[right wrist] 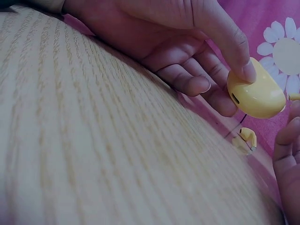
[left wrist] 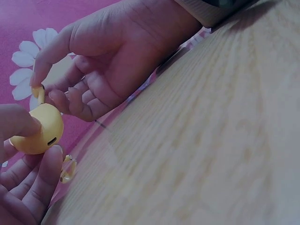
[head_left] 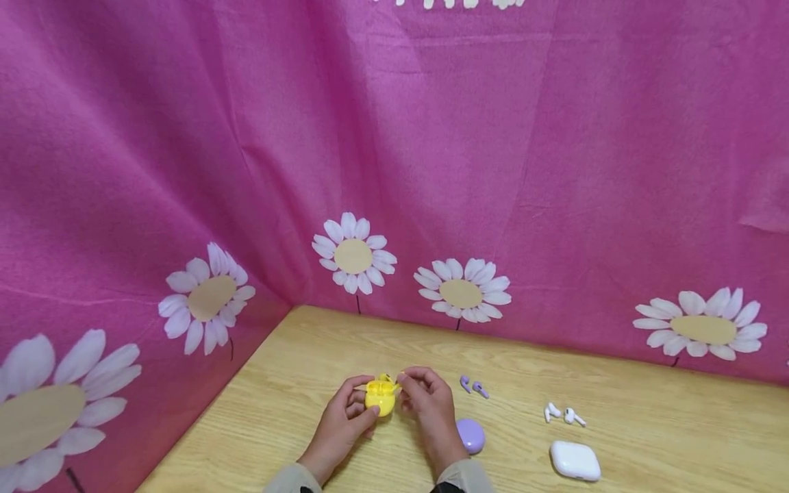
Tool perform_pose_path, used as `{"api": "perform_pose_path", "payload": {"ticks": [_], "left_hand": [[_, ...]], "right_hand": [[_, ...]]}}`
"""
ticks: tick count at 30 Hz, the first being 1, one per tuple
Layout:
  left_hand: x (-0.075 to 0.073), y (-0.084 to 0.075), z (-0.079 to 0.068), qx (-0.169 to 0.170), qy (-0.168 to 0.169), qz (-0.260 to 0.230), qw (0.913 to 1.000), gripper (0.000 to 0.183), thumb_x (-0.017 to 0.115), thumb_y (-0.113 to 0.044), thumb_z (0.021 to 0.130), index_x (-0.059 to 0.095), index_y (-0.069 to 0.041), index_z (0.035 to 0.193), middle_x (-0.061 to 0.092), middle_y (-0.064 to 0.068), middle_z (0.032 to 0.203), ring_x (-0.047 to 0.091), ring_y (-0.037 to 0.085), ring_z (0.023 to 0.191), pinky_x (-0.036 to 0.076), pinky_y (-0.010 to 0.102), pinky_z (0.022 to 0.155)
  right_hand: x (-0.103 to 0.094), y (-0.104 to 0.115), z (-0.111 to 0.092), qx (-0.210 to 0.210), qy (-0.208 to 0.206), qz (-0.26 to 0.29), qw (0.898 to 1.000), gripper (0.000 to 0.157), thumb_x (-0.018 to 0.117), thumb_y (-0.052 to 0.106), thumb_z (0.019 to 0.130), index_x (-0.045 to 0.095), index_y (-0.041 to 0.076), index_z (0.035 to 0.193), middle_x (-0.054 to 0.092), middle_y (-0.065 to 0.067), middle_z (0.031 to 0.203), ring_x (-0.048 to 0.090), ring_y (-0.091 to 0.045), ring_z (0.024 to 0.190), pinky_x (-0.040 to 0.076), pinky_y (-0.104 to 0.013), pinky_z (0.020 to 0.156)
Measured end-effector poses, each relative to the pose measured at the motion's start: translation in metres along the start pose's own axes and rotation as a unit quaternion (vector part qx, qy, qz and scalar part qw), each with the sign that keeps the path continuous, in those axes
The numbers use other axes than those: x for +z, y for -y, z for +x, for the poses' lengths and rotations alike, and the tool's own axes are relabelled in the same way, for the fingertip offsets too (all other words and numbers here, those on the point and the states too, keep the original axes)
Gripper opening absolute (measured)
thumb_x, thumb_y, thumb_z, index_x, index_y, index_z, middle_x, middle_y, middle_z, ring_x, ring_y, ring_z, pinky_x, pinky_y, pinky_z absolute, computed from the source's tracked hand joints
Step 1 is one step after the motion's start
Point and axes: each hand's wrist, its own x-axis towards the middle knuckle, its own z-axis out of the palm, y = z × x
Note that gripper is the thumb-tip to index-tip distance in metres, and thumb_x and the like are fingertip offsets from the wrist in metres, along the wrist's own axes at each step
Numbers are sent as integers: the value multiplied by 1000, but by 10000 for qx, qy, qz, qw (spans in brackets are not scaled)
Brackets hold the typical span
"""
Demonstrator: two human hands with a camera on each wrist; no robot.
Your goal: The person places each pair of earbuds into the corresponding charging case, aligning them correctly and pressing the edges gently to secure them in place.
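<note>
"Start by the left edge of the tabletop (head_left: 259, 370). What's there?"

"The left hand (head_left: 346, 412), coming in from a pale sleeve (head_left: 292, 479). It grips a yellow case (head_left: 380, 404) between thumb and fingers, raised over the wood, with the hollows on top showing toward the head camera."

"Anything behind the case?"

"One yellow earbud (right wrist: 248, 136), lying on the tabletop on the far-edge side of the case — both wrist views catch it, with neither hand touching it."

"And the right hand (head_left: 430, 404)?"

"Pinching another yellow earbud (left wrist: 37, 92) between thumb and forefinger, just beside the case's right side. In the left wrist view its other fingers curl loosely below."

"Further right?"

"A round purple case (head_left: 471, 437) just beside the right wrist. Two purple earbuds (head_left: 481, 390) lie nearer the tabletop's far edge than that case does."

"Then the white set?"

"Last in line: two white earbuds (head_left: 574, 417) lie a little apart from each other, and a white case (head_left: 575, 460) sits below them, farther from the far edge."

"What's past that edge?"

"A pink cloth (head_left: 431, 137) printed with white daisies — it hangs along the left edge too."
</note>
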Motion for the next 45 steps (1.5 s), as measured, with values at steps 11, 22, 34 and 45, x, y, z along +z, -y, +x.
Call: {"api": "perform_pose_path", "payload": {"ticks": [11,22,34,45], "left_hand": [[-2,3,-2,33,67,85,9999,56,68,-3,87,44,-4,137,60,8,98,58,14,73,54,27,58],[-2,2,-1,164,109,222,9996,55,69,-3,86,45,-2,135,60,7,95,59,14,73,54,27,57],[-3,3,-1,188,263,528,9981,52,70,-8,86,48,-4,133,61,8,97,60,17,78,55,28,61],[-3,3,-1,263,253,549,9978,51,70,-8,87,48,-4,133,62,8,97,61,15,76,55,28,59]], "right_hand": [[1,-2,-4,51,384,-220,9990,33,70,15,88,60,-7,110,62,-2,77,56,-12,64,46,-21,54],[0,-2,-2,21,390,-636,9972,31,71,19,88,68,-1,111,64,2,81,55,-10,63,45,-20,53],[2,-4,-2,-201,413,-715,9964,26,72,13,86,67,-5,104,61,0,76,49,-9,59,42,-18,50],[3,-5,-1,-217,530,-798,9952,26,73,14,86,66,-4,102,58,1,74,47,-9,56,41,-18,48]]}}
